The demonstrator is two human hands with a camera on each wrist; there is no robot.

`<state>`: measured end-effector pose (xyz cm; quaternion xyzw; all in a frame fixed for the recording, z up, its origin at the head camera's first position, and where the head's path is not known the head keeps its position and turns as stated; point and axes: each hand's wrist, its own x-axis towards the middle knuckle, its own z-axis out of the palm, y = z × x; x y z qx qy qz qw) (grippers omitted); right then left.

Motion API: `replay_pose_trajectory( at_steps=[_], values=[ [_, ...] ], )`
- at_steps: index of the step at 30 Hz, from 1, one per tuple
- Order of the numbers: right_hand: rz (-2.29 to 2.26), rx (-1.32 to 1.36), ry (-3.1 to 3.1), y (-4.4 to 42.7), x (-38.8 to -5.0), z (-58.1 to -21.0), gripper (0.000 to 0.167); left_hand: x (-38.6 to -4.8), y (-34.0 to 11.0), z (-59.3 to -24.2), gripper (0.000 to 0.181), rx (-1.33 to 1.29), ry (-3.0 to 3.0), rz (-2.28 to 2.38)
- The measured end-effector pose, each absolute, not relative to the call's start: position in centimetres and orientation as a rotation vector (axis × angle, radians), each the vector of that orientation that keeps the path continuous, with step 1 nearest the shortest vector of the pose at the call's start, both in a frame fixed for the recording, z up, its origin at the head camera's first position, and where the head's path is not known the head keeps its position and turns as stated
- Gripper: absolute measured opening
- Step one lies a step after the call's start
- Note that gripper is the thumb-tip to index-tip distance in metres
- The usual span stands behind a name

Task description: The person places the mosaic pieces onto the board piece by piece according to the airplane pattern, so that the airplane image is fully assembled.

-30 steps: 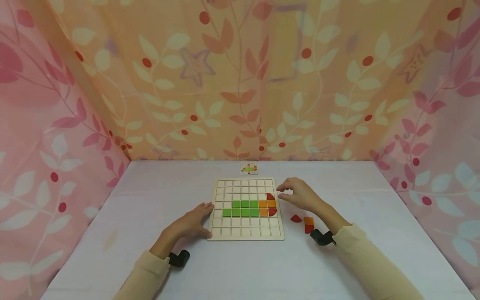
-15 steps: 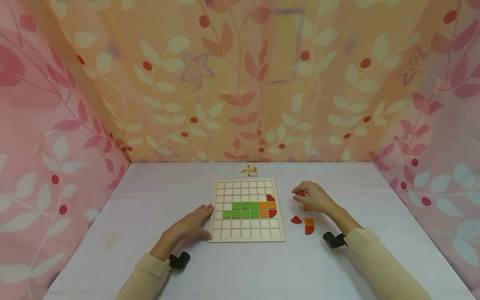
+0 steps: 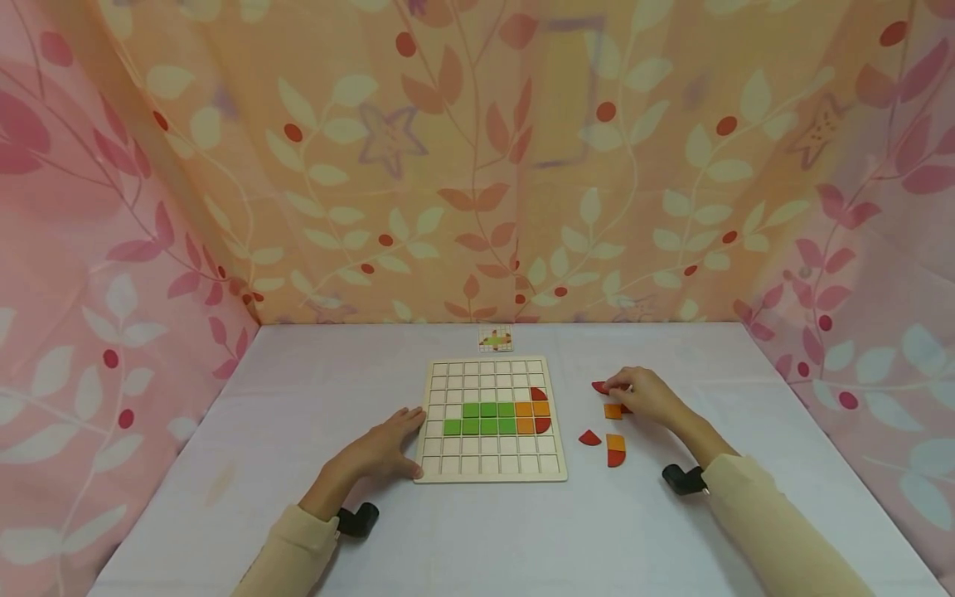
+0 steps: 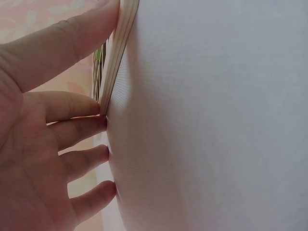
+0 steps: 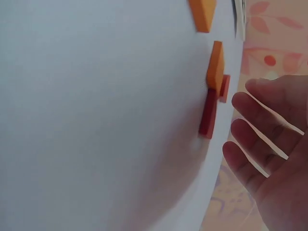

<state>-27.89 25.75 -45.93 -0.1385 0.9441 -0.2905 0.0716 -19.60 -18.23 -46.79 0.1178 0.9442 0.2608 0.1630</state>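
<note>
A square wooden grid board (image 3: 489, 461) lies on the table. Green squares (image 3: 488, 418), orange squares (image 3: 525, 417) and two red quarter-round pieces (image 3: 542, 425) sit in its cells. My left hand (image 3: 379, 445) rests against the board's left edge, fingers extended, thumb at the near left corner. To the right, my right hand (image 3: 646, 396) hovers over a small group of loose pieces: a red piece (image 3: 599, 387) by the fingertips, an orange square (image 3: 613, 411) and another red piece (image 5: 208, 113) partly covered in the head view. In the right wrist view its fingers are apart and hold nothing.
Nearer on the right lie a loose red quarter-round (image 3: 589, 438) and an orange square (image 3: 615, 442) touching a red piece (image 3: 616, 458). A small pattern card (image 3: 496, 338) lies behind the board. Floral cloth walls (image 3: 477, 207) enclose the white table.
My right hand has moved right, away from the board's edge to the loose pieces, uncovering some of them. The left hand stays at the board; the pieces on the board look unchanged.
</note>
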Motion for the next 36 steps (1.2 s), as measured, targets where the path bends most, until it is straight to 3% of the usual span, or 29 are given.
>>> replay_pose_trajectory(
  at_steps=[11, 36],
  values=[
    [-0.772, -0.485, 2.868, 28.0, -27.4, -46.9, 0.013, -19.6, -18.3, -46.7, 0.097, 0.346, 2.687, 0.739],
    [-0.662, -0.409, 2.892, 28.6, -26.7, -46.8, 0.020, -19.5, -18.3, -46.5, 0.096, 0.356, 2.687, 0.741]
  ],
)
